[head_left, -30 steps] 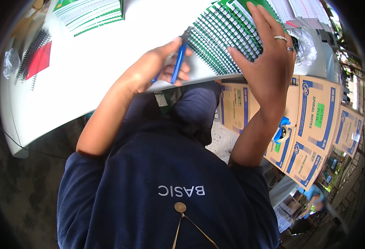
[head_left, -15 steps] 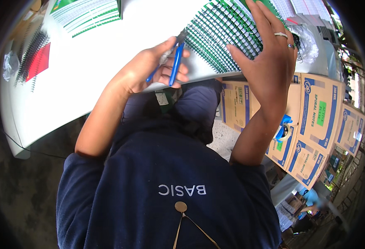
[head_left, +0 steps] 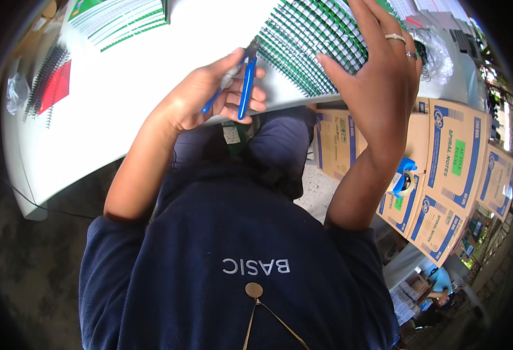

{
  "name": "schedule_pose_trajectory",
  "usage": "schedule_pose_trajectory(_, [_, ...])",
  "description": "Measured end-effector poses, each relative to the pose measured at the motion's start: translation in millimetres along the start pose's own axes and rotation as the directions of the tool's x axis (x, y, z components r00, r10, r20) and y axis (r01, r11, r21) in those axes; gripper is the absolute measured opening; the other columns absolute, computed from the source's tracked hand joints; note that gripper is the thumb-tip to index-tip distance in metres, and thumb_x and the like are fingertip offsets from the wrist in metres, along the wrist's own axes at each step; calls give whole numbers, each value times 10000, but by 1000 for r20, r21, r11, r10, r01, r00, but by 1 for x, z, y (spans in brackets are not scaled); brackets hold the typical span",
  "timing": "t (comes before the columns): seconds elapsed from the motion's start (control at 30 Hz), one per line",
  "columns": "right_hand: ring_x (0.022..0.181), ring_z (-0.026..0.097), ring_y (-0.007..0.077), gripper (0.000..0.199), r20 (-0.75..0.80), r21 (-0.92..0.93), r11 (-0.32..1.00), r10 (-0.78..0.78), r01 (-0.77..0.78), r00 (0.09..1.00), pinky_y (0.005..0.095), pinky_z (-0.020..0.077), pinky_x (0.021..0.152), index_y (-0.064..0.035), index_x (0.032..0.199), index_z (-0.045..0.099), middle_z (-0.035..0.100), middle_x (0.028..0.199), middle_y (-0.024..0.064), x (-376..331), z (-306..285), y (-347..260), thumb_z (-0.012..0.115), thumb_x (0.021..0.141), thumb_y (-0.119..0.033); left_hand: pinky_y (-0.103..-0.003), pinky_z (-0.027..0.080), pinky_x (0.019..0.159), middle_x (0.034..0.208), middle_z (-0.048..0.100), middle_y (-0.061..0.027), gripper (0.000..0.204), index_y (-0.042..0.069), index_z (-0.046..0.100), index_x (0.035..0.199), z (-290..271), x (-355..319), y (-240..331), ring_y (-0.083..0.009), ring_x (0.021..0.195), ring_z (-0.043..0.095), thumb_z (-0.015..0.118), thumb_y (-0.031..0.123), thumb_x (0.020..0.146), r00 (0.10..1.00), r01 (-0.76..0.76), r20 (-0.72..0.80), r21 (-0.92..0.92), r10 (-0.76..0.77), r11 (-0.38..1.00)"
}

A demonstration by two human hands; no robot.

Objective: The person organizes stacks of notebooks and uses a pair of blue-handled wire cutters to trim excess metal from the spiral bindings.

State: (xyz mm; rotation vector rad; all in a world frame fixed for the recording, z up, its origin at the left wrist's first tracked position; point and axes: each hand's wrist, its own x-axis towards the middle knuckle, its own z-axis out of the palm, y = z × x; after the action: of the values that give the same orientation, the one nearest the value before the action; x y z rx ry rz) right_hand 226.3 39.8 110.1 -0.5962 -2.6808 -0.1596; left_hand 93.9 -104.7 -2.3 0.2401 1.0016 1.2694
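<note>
Blue-handled cutting pliers (head_left: 246, 87) rest in my left hand (head_left: 201, 93), its fingers around the handles. Their dark jaws are at the left ends of the spiral bindings on a fanned stack of spiral notebooks (head_left: 309, 49); I cannot tell whether they grip a wire. The notebooks have green and white edges and dark coils. My right hand (head_left: 379, 87), with rings on two fingers, lies over the right side of the stack, thumb spread from the fingers. The far fingertips run out of the picture at the top.
Another stack of green-and-white notebooks (head_left: 125, 23) stands on the white table (head_left: 122, 111) at the far left. Dark loose coils (head_left: 49, 70) lie by a red sheet (head_left: 55, 87). Clear plastic (head_left: 437, 58) sits right of my hand. Cardboard boxes (head_left: 454, 157) stand below right, holding a tape roll (head_left: 407, 184).
My left hand and the pliers have shifted slightly up along the notebooks' left edge. My right hand stays over the stack. The whole view has tilted a little.
</note>
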Motion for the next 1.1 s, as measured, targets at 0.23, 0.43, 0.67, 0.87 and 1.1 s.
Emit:
schedule_pose_trajectory(0.23, [1115,468,290,701,-57,63,998,-18,21,998,395,342,967,-108,1243,516,517,1216,87,-3,6,3,729,576,-75,-329,517,576,764,548,-93,579,-14,526,1112,2,-1,5,-188,713,578,313,499,949,986,42,-166,186,-11,982])
schedule_pose_trajectory(0.43, [1110,473,286,694,-115,126,989,-59,73,992,391,347,954,-103,1237,517,517,1218,95,-5,2,3,737,579,-77,-305,493,556,786,591,-127,555,-2,544,1059,15,0,11,-180,680,584,304,488,957,922,214,-367,747,122,630])
schedule_pose_trajectory(0.67, [1118,470,287,688,-145,69,996,-42,53,989,391,345,954,-98,1241,513,512,1225,107,-6,10,3,738,591,-81,-431,541,743,987,617,-165,615,-6,518,1159,-12,8,-7,-283,913,637,274,518,947,993,82,98,-247,-60,965])
schedule_pose_trajectory(0.87, [1116,470,288,677,-6,52,999,7,-6,1000,399,341,951,-92,1239,513,513,1223,112,-3,4,-1,735,599,-77,-413,525,737,956,602,-184,592,-29,523,1147,8,5,10,-232,888,630,285,478,956,943,221,-332,633,3,742])
schedule_pose_trajectory(1.1, [1106,472,285,678,-75,63,997,-32,37,997,399,340,937,-87,1249,506,518,1220,110,-3,3,2,732,610,-75,-377,508,653,849,583,-123,571,-16,537,1075,-5,6,11,-217,784,603,293,486,954,982,104,-185,386,-33,917])
